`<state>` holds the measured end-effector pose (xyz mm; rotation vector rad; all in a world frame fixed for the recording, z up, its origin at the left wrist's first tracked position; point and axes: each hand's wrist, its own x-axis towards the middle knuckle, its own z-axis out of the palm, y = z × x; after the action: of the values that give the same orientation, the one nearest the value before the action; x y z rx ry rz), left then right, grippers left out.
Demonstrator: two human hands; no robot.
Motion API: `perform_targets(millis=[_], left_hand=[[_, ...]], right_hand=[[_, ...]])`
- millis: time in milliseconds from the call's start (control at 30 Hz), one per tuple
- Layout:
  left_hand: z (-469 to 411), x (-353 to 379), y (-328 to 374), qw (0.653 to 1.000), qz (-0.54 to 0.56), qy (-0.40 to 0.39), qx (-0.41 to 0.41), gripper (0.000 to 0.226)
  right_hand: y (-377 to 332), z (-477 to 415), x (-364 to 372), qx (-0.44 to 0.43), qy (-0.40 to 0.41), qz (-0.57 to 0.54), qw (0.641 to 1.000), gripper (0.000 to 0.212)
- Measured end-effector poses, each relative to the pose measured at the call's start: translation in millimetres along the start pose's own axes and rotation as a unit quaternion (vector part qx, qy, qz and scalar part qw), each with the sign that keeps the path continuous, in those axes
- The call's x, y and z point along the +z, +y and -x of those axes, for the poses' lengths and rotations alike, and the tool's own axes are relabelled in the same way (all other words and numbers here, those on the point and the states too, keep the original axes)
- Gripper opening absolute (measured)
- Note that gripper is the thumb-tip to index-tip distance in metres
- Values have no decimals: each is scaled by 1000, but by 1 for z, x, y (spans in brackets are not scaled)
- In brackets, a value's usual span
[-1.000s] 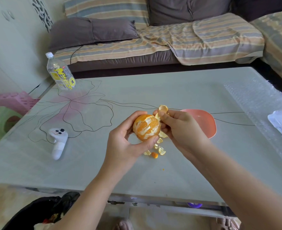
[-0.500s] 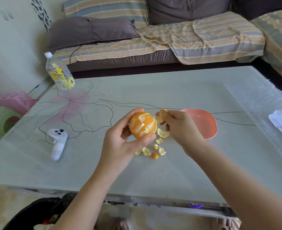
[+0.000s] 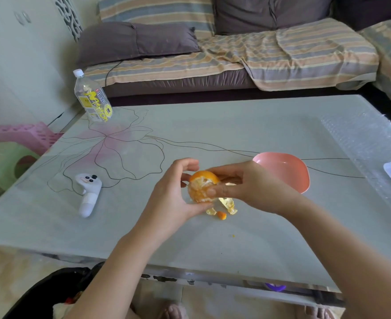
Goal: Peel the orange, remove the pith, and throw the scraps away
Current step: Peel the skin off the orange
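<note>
I see the orange (image 3: 202,188) held up a little above the table (image 3: 212,125), near its front middle, and it sits between the two hands. It is partly peeled: orange skin covers the top, and the side facing me shows pale flesh with white pith. The left hand (image 3: 171,199) grips it from the left, with the thumb under the fruit and the fingers curved over it. The right hand (image 3: 247,187) grips it from the right, with the thumb pressed on the front face and the fingers laid over the top. Just below the fruit, several peel scraps (image 3: 226,204) lie on the table. Behind the right hand is a pink bowl (image 3: 286,171). Well to the left lies a white controller (image 3: 88,194), and a plastic bottle (image 3: 93,100) stands at the far left corner.
</note>
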<state>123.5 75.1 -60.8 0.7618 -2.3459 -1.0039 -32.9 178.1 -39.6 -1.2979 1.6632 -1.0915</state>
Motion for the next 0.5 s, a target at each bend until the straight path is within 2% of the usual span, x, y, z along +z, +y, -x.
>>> perform_targets(millis=[167,267,500], left_hand=[[-1,-6,3,993,114,19,-9,86],[-4,-3,5,979,201,24,3,70],[-5,-1,9,921,369,-69,-104,67]], right_hand=[[4,1,-3,-2,11,-91,996,33],[4,1,0,-9,9,-108,994,35],[7,2,1,-12,47,-200,979,38]])
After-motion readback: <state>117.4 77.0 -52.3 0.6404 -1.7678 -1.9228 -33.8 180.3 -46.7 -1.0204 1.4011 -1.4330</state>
